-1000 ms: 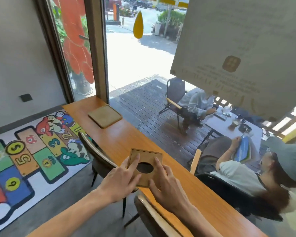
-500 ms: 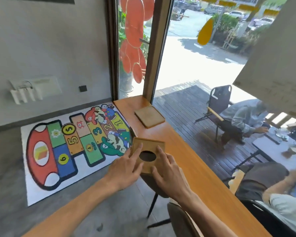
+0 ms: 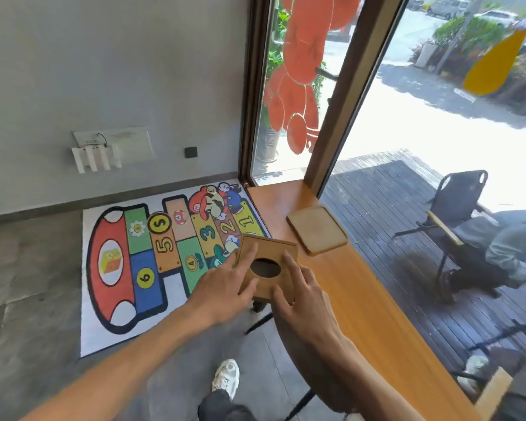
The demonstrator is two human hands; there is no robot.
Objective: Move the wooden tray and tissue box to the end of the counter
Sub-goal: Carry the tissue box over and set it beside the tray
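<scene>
- Nearest you, your white shoe [image 3: 227, 378] stands on the grey floor, with a dark chair back [image 3: 310, 354] curving under your right forearm.
- Your left hand [image 3: 222, 291] grips the tissue box [image 3: 268, 265] from its left side: the forefinger lies stretched across the lid beside the oval opening, and the thumb presses on the near left part of the lid.
- Your right hand [image 3: 298, 302] holds the box from the right and near side, fingers spread, one fingertip reaching up along the right of the opening. Whether any fingers curl under the box cannot be told.
- The tissue box is wooden and square-topped. It sits tilted at the left edge of the counter [image 3: 362, 293], part of it overhanging the floor. Whether it rests on the wood or is lifted clear cannot be told.
- Just beyond it, near but apart, the wooden tray [image 3: 316, 229] lies flat on the counter, close to the far end by the window frame [image 3: 340, 95].
- To the left on the floor lies a colourful hopscotch mat [image 3: 152, 256], against a grey wall.
- Beyond the glass, a dark chair [image 3: 456, 202] stands on a slatted deck.
</scene>
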